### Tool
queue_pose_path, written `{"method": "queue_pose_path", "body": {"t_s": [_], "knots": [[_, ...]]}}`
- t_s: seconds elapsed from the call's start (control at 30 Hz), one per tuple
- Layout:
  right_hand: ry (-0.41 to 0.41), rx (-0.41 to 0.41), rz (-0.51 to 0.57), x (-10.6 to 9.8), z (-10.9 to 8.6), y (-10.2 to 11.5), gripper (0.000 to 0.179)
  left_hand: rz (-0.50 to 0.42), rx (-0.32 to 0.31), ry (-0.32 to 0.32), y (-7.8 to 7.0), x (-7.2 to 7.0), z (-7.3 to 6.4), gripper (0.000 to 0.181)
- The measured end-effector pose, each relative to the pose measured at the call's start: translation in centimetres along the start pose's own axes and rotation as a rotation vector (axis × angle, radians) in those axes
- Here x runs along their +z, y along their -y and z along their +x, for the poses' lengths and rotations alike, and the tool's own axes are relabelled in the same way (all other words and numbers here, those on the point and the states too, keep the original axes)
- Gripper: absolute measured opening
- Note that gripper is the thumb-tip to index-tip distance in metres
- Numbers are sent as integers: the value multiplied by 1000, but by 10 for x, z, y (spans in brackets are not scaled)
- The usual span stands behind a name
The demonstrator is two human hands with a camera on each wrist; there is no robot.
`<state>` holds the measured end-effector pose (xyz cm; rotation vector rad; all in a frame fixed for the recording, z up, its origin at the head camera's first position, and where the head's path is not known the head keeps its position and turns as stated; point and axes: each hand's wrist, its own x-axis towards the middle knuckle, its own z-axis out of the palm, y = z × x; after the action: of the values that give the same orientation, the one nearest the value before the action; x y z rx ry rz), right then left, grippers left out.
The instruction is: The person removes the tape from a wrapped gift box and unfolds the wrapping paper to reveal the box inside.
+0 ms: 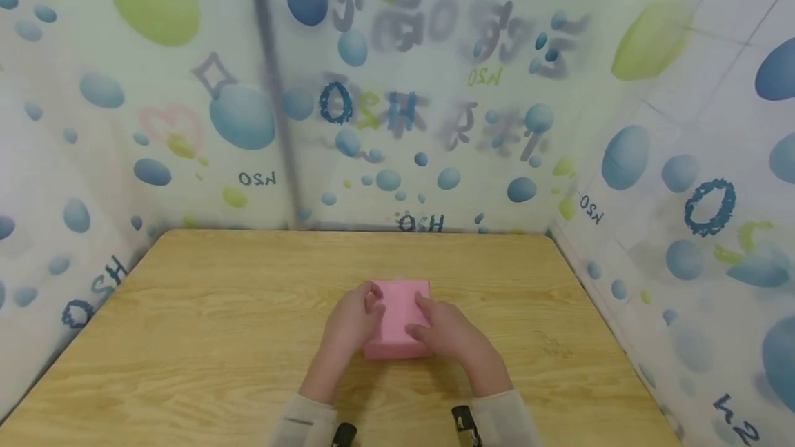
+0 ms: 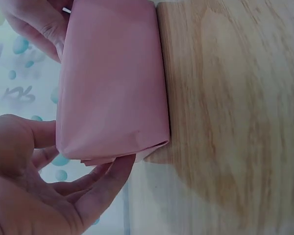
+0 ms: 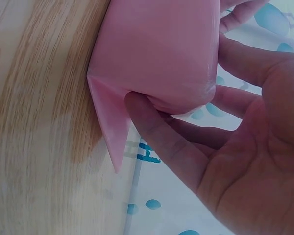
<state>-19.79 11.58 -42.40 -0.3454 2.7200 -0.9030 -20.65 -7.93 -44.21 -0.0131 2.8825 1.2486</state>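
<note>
A box-shaped package in pink wrapping paper rests on the wooden table in front of the person. At its left end is the left hand, thumb on the upper side and fingers pressed against the folded end paper. My right hand grips the opposite end, with the thumb on top. In the right wrist view, one finger pushes into the end fold, and a pointed paper flap sticks out beside it. The paper hides what is inside.
The wooden table spreads around the package. Behind it and at both sides hang pale curtains printed with blue and green drops and lettering. Light sleeves with dark straps cover the wrists.
</note>
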Motion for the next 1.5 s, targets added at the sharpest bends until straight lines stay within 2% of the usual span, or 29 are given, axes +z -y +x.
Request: {"method": "queue_pose_path", "body": {"t_s": [0.07,0.23,0.43,0.63,0.77,0.93,1.03,1.17,1.27,1.5], "knots": [[4,4,-3,0,1,0,66,-21,22,31,3,-1,2,9],[6,8,-9,-1,1,-2,66,-66,21,110,7,-3,9,7],[12,6,5,0,2,-2,65,-75,-11,145,3,-5,10,8],[7,-6,-6,0,2,-3,65,17,-43,94,-4,-1,12,13],[10,-8,10,0,1,-4,65,60,-99,62,-10,0,9,13],[7,-4,3,0,1,-4,65,105,-128,42,-20,3,3,27],[6,-2,19,1,1,-5,65,121,-146,33,-26,5,0,31],[9,12,51,2,1,-5,65,107,-193,34,-29,7,-2,24],[6,19,56,3,0,-7,65,110,-196,36,-29,9,-2,26],[2,4,43,2,1,-8,66,171,-146,1,-29,9,0,23]]}}
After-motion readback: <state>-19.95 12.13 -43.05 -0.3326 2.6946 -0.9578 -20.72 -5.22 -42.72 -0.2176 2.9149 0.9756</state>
